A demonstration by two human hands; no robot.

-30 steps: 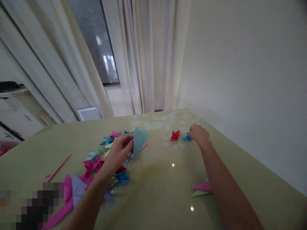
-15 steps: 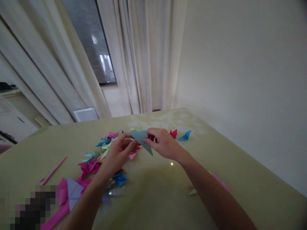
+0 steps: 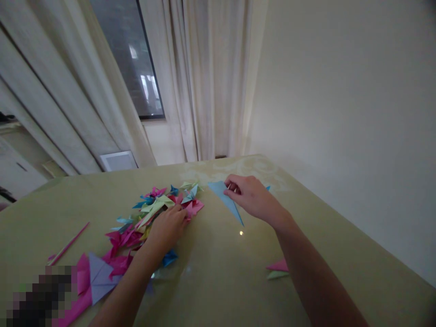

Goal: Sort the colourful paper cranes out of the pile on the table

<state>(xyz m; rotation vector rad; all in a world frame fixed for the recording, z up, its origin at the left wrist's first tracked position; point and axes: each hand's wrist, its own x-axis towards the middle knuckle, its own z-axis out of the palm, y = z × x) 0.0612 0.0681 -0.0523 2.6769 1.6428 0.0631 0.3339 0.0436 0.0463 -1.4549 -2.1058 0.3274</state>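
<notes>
My right hand [image 3: 252, 197] pinches a light blue folded paper triangle [image 3: 225, 200] and holds it just above the shiny yellow-green table [image 3: 211, 272], at the far middle. My left hand [image 3: 168, 227] lies on the edge of a heap of folded paper pieces [image 3: 153, 213] in pink, blue and green, with its fingers curled down onto them. I cannot make out whether it grips one. A corner of a blue paper figure [image 3: 268, 187] peeks out behind my right hand.
A pink and a pale green folded paper [image 3: 277, 269] lie beside my right forearm. A lilac and pink fold [image 3: 93, 277] sits at the near left, with a pink strip [image 3: 68, 244] beyond it. Curtains and a window stand behind the table; a white wall runs along its right.
The blue triangle passed from my left hand to my right, which carried it to the right. My left hand dropped onto the paper heap.
</notes>
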